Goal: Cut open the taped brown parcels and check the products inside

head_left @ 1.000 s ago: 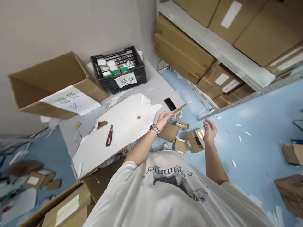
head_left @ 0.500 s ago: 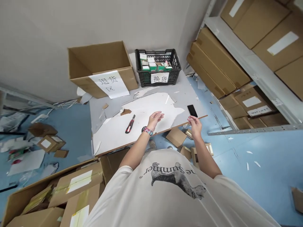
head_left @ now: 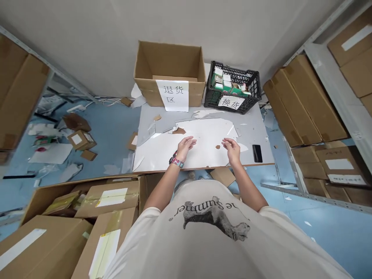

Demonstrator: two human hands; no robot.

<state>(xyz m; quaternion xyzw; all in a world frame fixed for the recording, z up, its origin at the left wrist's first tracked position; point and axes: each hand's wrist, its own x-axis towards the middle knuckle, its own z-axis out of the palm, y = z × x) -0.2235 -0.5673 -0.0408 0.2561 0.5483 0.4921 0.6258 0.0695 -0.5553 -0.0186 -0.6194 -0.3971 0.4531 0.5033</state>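
Note:
My left hand (head_left: 184, 148), with a watch and a colourful band (head_left: 176, 161) at the wrist, hovers over the white-topped table (head_left: 157, 154). Its fingers are loosely stretched out and nothing shows in them. Opposite it, my right hand (head_left: 232, 150) is also open and empty, palm turned inward. Between the hands lies a small brown scrap (head_left: 217, 147), nearest the right fingertips. A black phone (head_left: 257, 153) rests right of that hand, by the table's front edge. The box cutter seen earlier cannot be made out now; my left hand and wrist may cover it.
At the table's back stand a labelled cardboard box (head_left: 145, 92) and a black crate (head_left: 209, 99) of small green-and-white boxes. A large carton (head_left: 35, 201) of parcels sits at my left. Shelves of boxes (head_left: 308, 104) rise at right. Scraps and boxes (head_left: 81, 139) litter the left floor.
My view has swung left, so the table and its things appear further right. My right hand has moved left, away from the phone and over the white surface. The box cutter has dropped from sight.

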